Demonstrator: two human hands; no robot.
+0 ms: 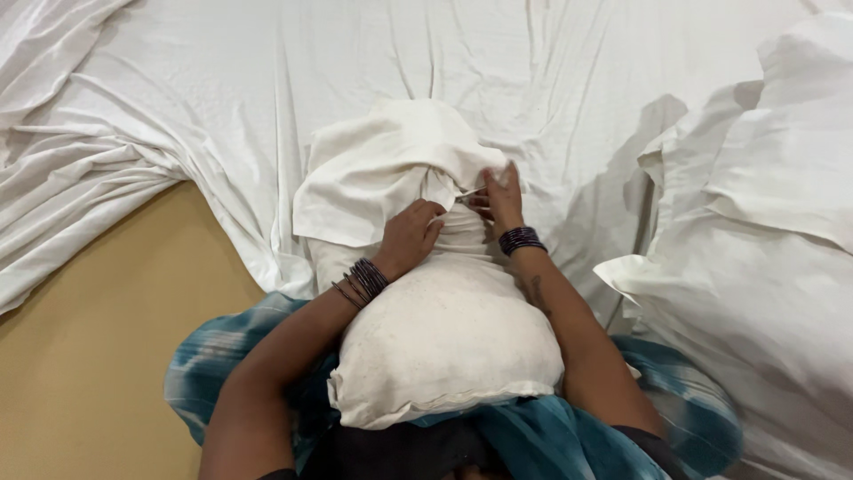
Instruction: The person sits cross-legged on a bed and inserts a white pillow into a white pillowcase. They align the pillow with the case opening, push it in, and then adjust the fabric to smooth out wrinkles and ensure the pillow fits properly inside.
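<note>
A white pillow point(444, 342) lies on the person's lap, its long axis running away from the body toward a white sheet point(267, 89) spread ahead; its far end sits inside a loose white cover point(382, 169) bunched over it. The left hand point(410, 236) is clenched on the cover's gathered edge; the right hand point(499, 200) pinches the same edge just beside it. Bare tan floor point(89, 356) lies open at left — at right a heap of white cloth point(764, 222) crowds close.
</note>
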